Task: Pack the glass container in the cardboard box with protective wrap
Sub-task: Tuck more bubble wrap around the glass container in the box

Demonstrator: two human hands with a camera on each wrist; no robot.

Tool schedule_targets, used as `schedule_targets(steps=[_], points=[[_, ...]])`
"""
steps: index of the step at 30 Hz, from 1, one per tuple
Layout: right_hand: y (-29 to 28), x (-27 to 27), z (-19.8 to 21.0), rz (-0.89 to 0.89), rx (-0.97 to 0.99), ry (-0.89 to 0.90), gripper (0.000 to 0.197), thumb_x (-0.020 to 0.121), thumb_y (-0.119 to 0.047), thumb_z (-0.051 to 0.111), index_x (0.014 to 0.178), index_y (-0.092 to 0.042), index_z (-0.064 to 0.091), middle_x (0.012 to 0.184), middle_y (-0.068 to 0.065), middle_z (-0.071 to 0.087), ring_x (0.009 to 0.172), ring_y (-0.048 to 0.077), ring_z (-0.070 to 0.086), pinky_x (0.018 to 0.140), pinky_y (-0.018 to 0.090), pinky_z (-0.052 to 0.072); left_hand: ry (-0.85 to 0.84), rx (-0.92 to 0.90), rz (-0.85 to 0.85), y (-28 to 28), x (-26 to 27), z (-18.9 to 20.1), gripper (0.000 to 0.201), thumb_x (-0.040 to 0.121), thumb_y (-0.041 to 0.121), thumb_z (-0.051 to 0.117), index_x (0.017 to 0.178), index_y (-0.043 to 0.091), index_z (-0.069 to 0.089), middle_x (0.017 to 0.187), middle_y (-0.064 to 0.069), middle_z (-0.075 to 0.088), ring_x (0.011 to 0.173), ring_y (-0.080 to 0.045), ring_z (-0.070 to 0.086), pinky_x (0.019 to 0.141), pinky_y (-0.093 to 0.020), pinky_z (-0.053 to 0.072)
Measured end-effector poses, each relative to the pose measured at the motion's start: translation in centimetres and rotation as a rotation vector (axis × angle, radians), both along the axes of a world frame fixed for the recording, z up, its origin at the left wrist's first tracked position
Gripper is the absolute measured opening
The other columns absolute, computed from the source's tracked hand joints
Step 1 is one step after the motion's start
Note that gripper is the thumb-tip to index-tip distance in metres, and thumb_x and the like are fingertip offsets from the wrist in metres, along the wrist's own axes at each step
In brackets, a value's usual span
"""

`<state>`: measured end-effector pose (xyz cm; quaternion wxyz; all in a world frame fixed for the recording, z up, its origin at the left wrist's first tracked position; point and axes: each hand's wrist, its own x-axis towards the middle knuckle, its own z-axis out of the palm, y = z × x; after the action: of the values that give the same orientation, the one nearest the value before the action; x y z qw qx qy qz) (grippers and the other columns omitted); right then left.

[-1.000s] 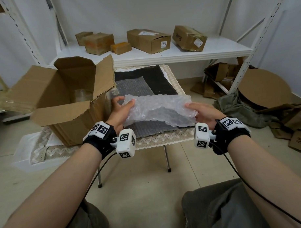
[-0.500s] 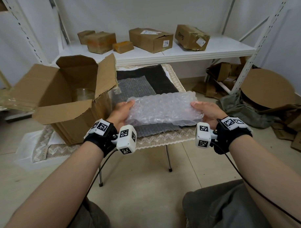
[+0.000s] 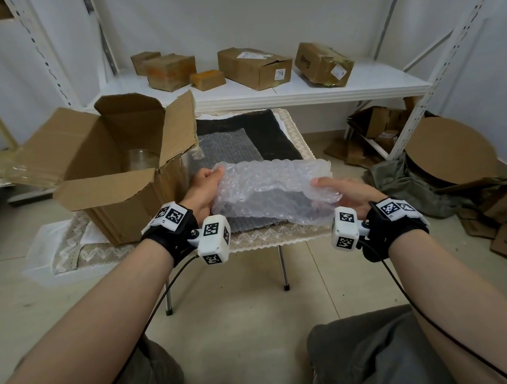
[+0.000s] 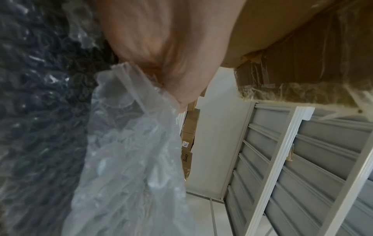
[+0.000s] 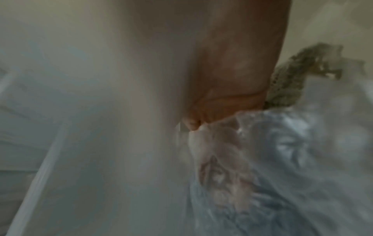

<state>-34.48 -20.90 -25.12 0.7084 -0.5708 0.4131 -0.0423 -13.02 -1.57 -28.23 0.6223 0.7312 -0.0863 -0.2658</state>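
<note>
A clear bubble wrap sheet (image 3: pixel 271 188) is held up over the small table, folded over on itself. My left hand (image 3: pixel 206 179) pinches its left edge and my right hand (image 3: pixel 329 186) pinches its right edge. The left wrist view shows the left hand (image 4: pixel 171 89) pinching the bubble wrap sheet (image 4: pixel 129 159); the blurred right wrist view shows the right hand (image 5: pixel 201 121) gripping the bubble wrap sheet (image 5: pixel 272 167). The open cardboard box (image 3: pixel 108 191) stands on the table's left, just left of my left hand. The glass container (image 3: pixel 142 159) sits inside it, partly hidden by the front flap.
A second bubble wrap sheet (image 3: pixel 225 147) and a black mat (image 3: pixel 273 133) lie on the lace-covered table (image 3: pixel 276 234). A white shelf (image 3: pixel 300 92) behind carries several cardboard boxes. Flattened cardboard and a green cloth (image 3: pixel 418 186) lie on the floor at right.
Both hands have brought the bubble wrap nearer to me and lifted its far edge, so that the sheet folds over. The box and glass container have not moved.
</note>
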Motion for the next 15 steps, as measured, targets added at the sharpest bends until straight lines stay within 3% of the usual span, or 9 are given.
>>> schedule_targets(steps=[2,4,6,8,9,12,14,15], points=[[-0.2,-0.1,-0.1,0.040,0.001,0.020,0.053,0.085,-0.016,0.071,0.133,-0.003,0.051,0.125,0.017,0.065,0.102,0.030,0.067,0.077,0.040,0.058,-0.003,0.014,-0.006,0.1,0.1,0.0,0.019,0.096,0.042,0.056,0.091,0.024,0.052,0.116,-0.011,0.063,0.106,-0.029,0.062,0.094,-0.045,0.053],[-0.3,-0.1,0.0,0.033,0.008,0.000,0.047,0.087,-0.011,0.068,0.131,-0.005,0.051,0.125,0.017,0.065,0.103,0.032,0.067,0.072,0.042,0.060,0.032,0.015,-0.026,0.3,0.3,0.1,0.032,0.089,0.049,0.063,0.104,0.022,0.056,0.119,-0.010,0.064,0.106,-0.028,0.065,0.090,-0.045,0.056],[-0.5,-0.1,-0.2,0.019,0.018,-0.047,0.042,0.088,-0.010,0.066,0.128,-0.008,0.053,0.124,0.016,0.065,0.108,0.034,0.066,0.079,0.046,0.058,0.126,-0.021,-0.107,0.4,0.2,0.5,0.061,0.077,0.054,0.074,0.123,0.017,0.056,0.117,-0.009,0.067,0.094,-0.022,0.072,0.070,-0.034,0.061],[-0.5,-0.1,-0.2,-0.002,0.009,-0.078,0.037,0.090,-0.011,0.064,0.126,-0.010,0.054,0.119,0.015,0.067,0.106,0.033,0.067,0.082,0.047,0.057,0.148,-0.029,-0.224,0.7,-0.3,0.9,0.052,0.082,0.038,0.075,0.123,0.014,0.058,0.103,-0.004,0.069,0.068,-0.010,0.074,0.050,-0.023,0.056],[-0.5,-0.1,-0.3,-0.017,0.001,-0.090,0.033,0.092,-0.010,0.063,0.124,-0.011,0.054,0.114,0.014,0.068,0.101,0.031,0.068,0.077,0.045,0.060,0.154,-0.016,-0.266,0.7,-0.4,0.9,0.043,0.083,0.028,0.075,0.120,0.013,0.060,0.099,-0.004,0.069,0.062,-0.008,0.072,0.048,-0.023,0.056],[-0.3,-0.2,-0.2,-0.044,-0.020,-0.118,0.024,0.096,-0.008,0.057,0.119,-0.011,0.052,0.102,0.009,0.067,0.087,0.024,0.067,0.052,0.030,0.059,0.177,-0.042,-0.293,1.0,-0.6,0.9,0.039,0.080,0.009,0.076,0.117,0.006,0.065,0.110,-0.014,0.072,0.077,-0.020,0.074,0.066,-0.030,0.062],[-0.2,-0.1,-0.1,-0.034,-0.050,-0.115,0.023,0.096,-0.006,0.055,0.117,-0.013,0.050,0.100,0.007,0.065,0.084,0.021,0.066,0.047,0.025,0.056,0.189,-0.086,-0.276,0.9,-0.1,0.7,0.040,0.082,0.003,0.072,0.120,0.006,0.063,0.117,-0.016,0.070,0.086,-0.026,0.072,0.071,-0.032,0.062],[-0.3,0.0,-0.2,-0.029,-0.075,-0.110,0.024,0.096,-0.006,0.055,0.118,-0.014,0.049,0.101,0.006,0.064,0.086,0.021,0.066,0.051,0.026,0.057,0.188,-0.103,-0.266,0.9,0.0,1.0,0.042,0.083,0.002,0.070,0.124,0.006,0.060,0.119,-0.017,0.068,0.091,-0.028,0.071,0.075,-0.034,0.061]])
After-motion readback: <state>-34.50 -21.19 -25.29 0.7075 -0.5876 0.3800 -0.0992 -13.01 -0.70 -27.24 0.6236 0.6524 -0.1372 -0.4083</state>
